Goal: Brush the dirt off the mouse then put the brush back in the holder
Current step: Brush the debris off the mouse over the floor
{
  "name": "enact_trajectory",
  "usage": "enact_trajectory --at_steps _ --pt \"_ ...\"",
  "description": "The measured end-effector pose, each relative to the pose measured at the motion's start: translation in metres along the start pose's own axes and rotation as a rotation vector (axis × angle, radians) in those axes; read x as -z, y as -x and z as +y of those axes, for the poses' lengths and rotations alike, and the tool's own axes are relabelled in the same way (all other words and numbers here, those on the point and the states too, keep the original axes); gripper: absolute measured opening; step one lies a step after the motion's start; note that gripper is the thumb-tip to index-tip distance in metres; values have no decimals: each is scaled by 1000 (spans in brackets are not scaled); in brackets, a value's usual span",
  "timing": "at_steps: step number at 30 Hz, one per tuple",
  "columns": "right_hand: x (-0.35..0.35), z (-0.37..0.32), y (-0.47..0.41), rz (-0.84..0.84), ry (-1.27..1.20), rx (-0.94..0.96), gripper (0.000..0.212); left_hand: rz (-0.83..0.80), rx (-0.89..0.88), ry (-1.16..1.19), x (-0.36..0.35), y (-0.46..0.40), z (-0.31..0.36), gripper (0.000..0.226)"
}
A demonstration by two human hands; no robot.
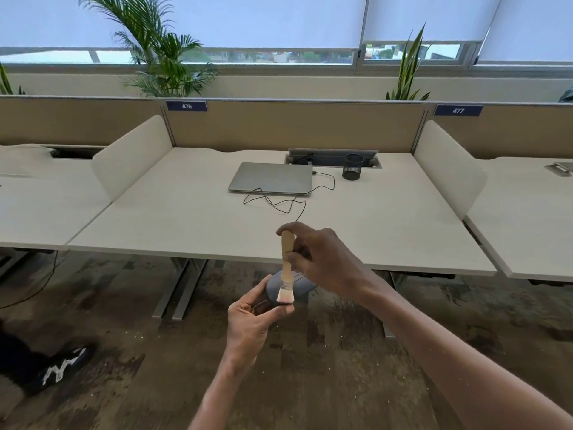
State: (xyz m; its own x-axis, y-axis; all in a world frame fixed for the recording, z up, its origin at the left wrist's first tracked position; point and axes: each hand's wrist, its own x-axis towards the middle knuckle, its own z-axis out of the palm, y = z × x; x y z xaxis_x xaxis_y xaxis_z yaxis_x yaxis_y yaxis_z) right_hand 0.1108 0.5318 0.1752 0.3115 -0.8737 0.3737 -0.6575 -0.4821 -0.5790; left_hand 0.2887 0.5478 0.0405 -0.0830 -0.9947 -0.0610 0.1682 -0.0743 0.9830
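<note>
The left hand (pixel 248 318) is gripping the mouse (pixel 294 285) in the air, off the tabletop's (pixel 186 218) front edge. The right hand (pixel 322 259) is pinching the brush (pixel 286 268), bristles touching the mouse. The holder (pixel 353 166) is sitting near the back edge. A hard stroke could be knocking the mouse loose, I judge, dropping it to the floor.
</note>
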Motion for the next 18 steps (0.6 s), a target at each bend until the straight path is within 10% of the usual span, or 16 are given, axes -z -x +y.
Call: enact_trajectory --at_steps 18 --pt "-15 -6 -30 151 131 -15 33 -12 -9 -11 3 9 3 79"
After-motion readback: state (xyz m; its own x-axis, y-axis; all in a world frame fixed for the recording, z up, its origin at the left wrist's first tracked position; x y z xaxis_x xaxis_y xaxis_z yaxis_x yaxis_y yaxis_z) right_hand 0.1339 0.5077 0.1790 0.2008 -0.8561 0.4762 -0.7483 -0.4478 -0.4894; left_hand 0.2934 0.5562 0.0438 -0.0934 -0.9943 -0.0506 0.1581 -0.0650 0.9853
